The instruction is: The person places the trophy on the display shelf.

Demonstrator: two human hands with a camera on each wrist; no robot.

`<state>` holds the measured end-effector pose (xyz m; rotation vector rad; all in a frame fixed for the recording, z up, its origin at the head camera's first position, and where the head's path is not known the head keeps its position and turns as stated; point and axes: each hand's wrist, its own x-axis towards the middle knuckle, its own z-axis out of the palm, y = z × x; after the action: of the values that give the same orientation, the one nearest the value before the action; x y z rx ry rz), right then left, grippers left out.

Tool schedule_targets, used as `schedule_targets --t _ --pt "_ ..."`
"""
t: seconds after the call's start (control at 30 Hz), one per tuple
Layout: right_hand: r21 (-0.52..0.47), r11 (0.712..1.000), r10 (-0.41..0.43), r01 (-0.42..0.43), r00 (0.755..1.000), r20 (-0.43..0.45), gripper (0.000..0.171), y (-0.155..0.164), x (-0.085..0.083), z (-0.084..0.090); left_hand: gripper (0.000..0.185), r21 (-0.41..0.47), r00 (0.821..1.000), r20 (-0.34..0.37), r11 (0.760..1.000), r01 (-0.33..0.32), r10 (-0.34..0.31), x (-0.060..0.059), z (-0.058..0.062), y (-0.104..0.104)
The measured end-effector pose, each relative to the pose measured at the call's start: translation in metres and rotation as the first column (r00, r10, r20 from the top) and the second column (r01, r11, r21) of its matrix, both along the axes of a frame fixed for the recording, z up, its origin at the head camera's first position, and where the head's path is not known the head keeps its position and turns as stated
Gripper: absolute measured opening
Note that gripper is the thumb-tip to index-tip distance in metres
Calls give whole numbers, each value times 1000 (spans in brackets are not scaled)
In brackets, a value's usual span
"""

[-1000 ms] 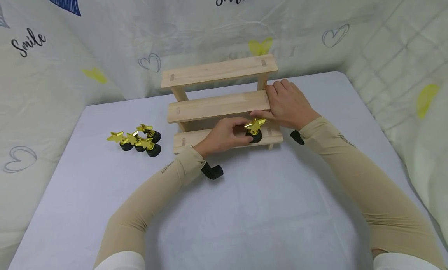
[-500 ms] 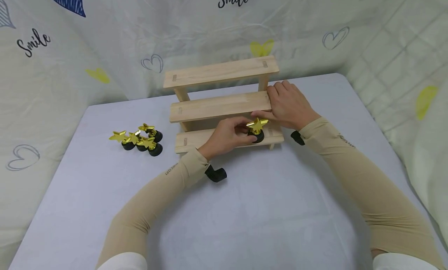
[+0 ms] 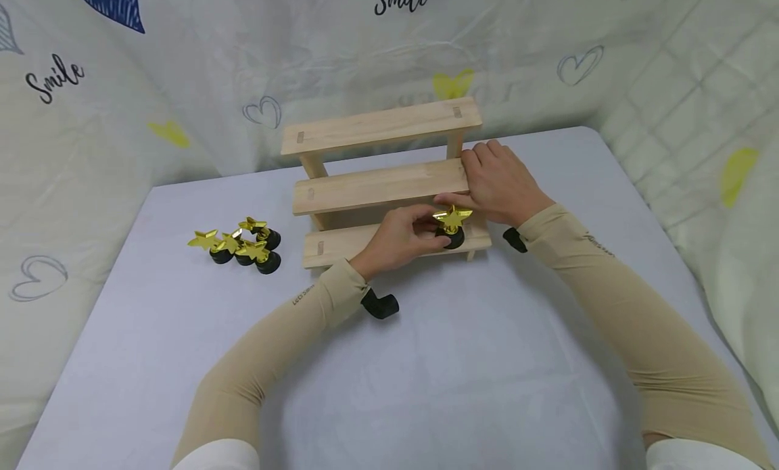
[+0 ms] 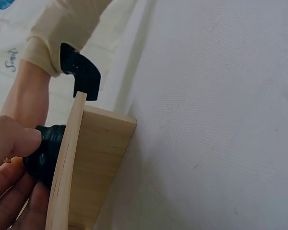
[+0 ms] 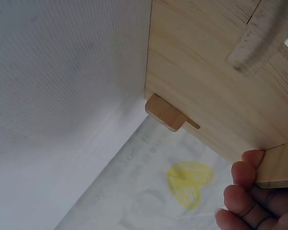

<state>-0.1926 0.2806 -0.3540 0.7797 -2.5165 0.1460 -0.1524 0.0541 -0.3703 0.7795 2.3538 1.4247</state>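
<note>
A three-step wooden display stand stands on the table. At the right end of its lowest step, my left hand pinches a small star trophy, gold on a round black base. In the left wrist view, thumb and fingers lie around the black base, which sits right at the board's surface. My right hand grips the right end of the middle step. From the right wrist view, its fingers curl at the end of a board beside the stand's side panel.
Several more gold star trophies with black bases lie grouped on the white-covered table, left of the stand. A printed white curtain hangs behind the table and along its sides.
My left hand has slid the star trophy slightly to the right along the lowest step. My right hand keeps its grip on the middle step.
</note>
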Motion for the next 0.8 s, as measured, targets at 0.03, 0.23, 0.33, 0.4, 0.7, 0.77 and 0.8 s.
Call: schedule_targets --t 0.03,0.23,0.33,0.4,0.7,0.77,0.8 --pt "0 1000 2 -2 1000 -3 117 0 0 0 41 0 1000 -2 1000 1 -1 0 0 0" --pt "-2 1000 5 -5 1000 -5 116 -1 1 1 41 -2 1000 -7 1000 7 -7 1 0 1" --pt "-3 1000 7 -7 1000 1 115 -3 1 1 41 1 1000 -2 1000 6 -6 2 1 -1" --pt "1 1000 9 -9 1000 7 115 -5 1 2 43 -7 1000 -12 1000 -3 3 3 3 -4" --pt "21 1000 -8 7 998 69 108 -5 2 5 41 -34 996 -91 999 -17 14 10 9 -26" --pt "26 999 -23 21 995 95 101 -3 2 6 40 -8 995 -104 1000 -5 4 11 12 -33" --pt "27 999 -33 31 994 107 97 -3 2 7 40 5 994 -112 1000 -2 3 12 13 -36"
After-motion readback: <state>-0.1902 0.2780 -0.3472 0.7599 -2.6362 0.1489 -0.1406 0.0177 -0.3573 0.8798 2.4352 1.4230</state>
